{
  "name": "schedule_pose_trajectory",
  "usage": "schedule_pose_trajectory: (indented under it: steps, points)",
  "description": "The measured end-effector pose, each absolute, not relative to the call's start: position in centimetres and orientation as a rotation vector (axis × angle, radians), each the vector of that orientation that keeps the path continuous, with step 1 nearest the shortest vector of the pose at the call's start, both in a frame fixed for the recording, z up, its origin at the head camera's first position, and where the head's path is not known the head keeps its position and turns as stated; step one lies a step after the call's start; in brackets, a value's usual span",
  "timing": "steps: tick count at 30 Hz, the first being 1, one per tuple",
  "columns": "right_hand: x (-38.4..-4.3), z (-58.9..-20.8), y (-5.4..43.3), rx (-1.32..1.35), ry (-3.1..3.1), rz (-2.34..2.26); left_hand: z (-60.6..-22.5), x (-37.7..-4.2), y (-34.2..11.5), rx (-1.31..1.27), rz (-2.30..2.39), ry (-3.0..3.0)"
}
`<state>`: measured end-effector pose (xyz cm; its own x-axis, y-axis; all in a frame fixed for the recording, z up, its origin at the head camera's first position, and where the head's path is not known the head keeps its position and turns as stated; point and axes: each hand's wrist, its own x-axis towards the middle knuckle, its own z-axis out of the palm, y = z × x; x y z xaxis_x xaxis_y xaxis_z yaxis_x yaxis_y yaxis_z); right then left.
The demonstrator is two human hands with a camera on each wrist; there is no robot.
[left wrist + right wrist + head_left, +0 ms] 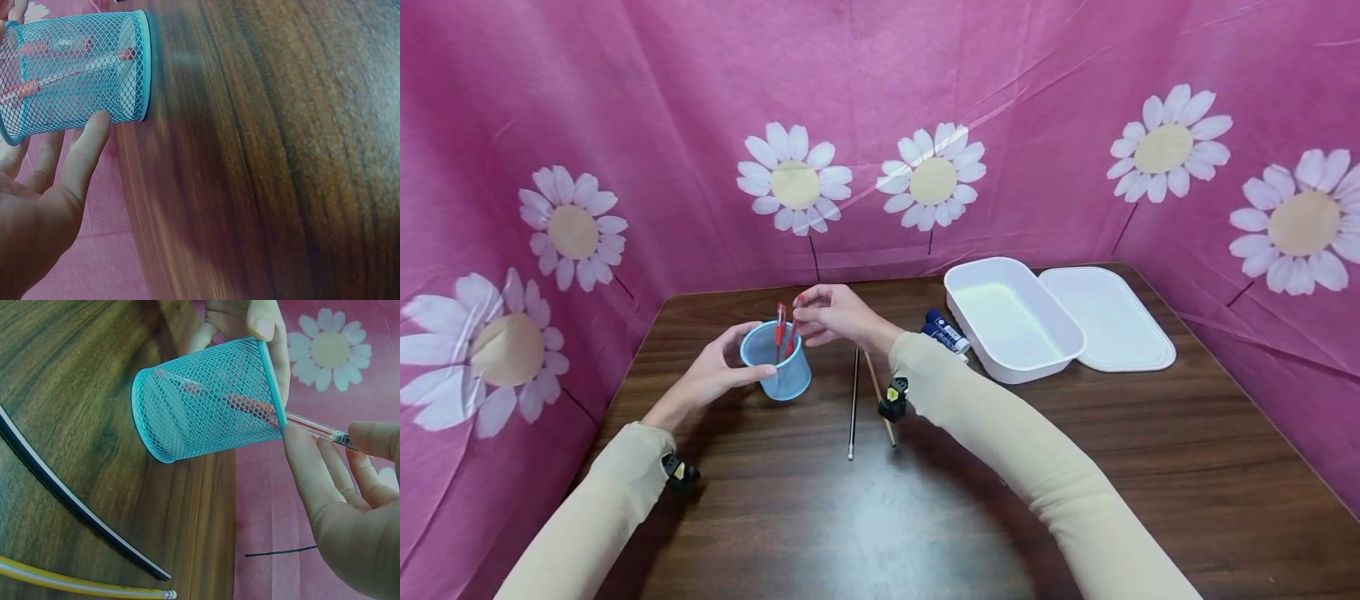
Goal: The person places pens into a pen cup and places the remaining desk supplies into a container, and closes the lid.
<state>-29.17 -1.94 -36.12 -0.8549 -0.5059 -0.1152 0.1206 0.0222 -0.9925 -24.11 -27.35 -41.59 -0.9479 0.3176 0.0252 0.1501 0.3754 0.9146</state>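
My left hand (717,367) grips a light blue mesh pen cup (792,383), its thumb across the near side and its fingers around the far left. Upright in the cup stands a red pen (779,325). Between thumb and fingers of my right hand (837,315) is the upper end of another red pen (312,427), clear-barrelled, with its lower part inside the cup. Through the mesh in the left wrist view, red pen parts (56,81) show. A dark pencil (853,404) and a yellow pencil (882,404) lie on the table just right of the cup.
Blue-and-white glue sticks (946,332) lie beside a white plastic box (1011,373) at the back right. Its flat white lid (1112,321) rests to the right. A pink cloth with daisies (865,83) hangs around the wooden table (760,517).
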Motion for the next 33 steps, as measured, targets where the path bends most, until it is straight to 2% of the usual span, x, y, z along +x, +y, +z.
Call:
schedule_pose_trajectory:
  steps: [33]
  points:
    - [-29.0,-37.8,-2.6,-0.389,2.033,-1.749,-41.5,-24.0,-27.6,0.412,1.623,2.449]
